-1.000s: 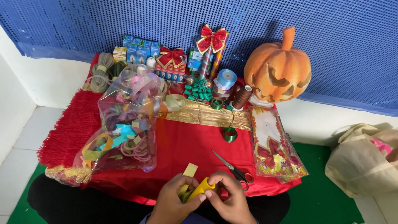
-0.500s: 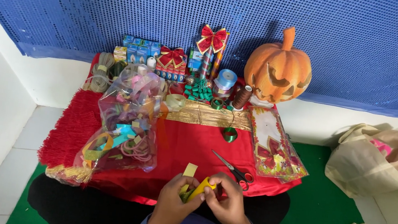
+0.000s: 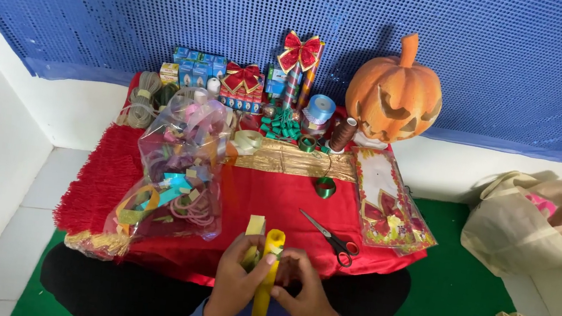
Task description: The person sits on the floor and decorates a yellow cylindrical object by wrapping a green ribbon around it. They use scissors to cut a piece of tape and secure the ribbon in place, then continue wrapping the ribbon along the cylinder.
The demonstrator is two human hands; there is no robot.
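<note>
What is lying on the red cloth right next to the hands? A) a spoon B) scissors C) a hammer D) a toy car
B: a pair of scissors lies open on the red cloth, just to the right of both hands, which hold a yellow ribbon.

Yellow ribbon (image 3: 267, 278), glossy, bent into a loop at its top end, standing roughly upright with a strip hanging down between both hands. A second pale yellow end (image 3: 255, 226) sticks up just left of the loop. Sits at the near edge, centre, over the red cloth's front border.
</note>
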